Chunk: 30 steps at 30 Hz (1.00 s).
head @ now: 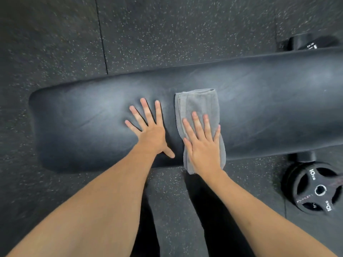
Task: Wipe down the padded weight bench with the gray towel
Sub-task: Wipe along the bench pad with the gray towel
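The black padded weight bench (259,101) runs across the view from the left end to the right edge. A folded gray towel (198,102) lies across its middle, its near end hanging a little over the front edge. My right hand (203,143) presses flat on the near half of the towel, fingers spread. My left hand (150,130) rests flat on the bare pad just left of the towel, fingers apart and holding nothing.
A black 10 kg weight plate (315,190) lies on the speckled rubber floor (167,25) at the near right, next to a bench foot (306,156). Another black weight (304,42) sits behind the bench at the far right. My legs stand close to the bench's front edge.
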Motion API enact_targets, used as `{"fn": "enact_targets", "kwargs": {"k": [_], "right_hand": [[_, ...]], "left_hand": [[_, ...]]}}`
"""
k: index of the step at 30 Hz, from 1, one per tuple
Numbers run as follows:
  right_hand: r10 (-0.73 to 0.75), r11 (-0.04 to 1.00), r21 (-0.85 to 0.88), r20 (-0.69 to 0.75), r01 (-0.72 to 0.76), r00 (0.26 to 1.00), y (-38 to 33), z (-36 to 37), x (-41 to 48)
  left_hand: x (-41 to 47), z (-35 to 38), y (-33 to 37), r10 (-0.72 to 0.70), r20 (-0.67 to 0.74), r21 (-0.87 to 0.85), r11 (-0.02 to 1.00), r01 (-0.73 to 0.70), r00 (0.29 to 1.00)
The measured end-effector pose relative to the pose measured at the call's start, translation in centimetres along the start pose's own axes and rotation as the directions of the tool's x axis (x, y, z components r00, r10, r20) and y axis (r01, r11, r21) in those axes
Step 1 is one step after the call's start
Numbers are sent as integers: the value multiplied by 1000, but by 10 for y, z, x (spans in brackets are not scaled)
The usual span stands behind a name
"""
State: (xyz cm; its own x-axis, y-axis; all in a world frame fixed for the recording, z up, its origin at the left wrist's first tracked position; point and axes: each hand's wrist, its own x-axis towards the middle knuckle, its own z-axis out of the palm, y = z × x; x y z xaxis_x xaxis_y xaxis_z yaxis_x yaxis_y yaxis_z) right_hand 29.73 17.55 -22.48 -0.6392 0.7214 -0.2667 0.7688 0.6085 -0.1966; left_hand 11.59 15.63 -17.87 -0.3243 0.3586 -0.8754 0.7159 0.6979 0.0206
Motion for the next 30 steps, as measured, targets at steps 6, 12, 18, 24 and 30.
{"fn": "enact_targets", "kwargs": {"k": [6, 12, 18, 24, 30], "right_hand": [[-65, 994, 82, -86, 73, 994, -40, -19, 129], [-232, 973, -4, -60, 232, 971, -7, -34, 179], [31, 998, 59, -94, -26, 995, 132, -61, 152], [18, 999, 33, -104, -15, 994, 149, -62, 129], [20, 1000, -11, -70, -20, 997, 125, -20, -13]], "left_hand": [[4, -2, 3, -43, 33, 40, 998, 42, 999], [4, -1, 5, -56, 18, 67, 996, 55, 998], [-1, -5, 11, -74, 21, 63, 995, 72, 997], [-3, -4, 10, -52, -7, 41, 998, 52, 999], [2, 0, 5, -28, -21, 19, 999, 28, 999]]}}
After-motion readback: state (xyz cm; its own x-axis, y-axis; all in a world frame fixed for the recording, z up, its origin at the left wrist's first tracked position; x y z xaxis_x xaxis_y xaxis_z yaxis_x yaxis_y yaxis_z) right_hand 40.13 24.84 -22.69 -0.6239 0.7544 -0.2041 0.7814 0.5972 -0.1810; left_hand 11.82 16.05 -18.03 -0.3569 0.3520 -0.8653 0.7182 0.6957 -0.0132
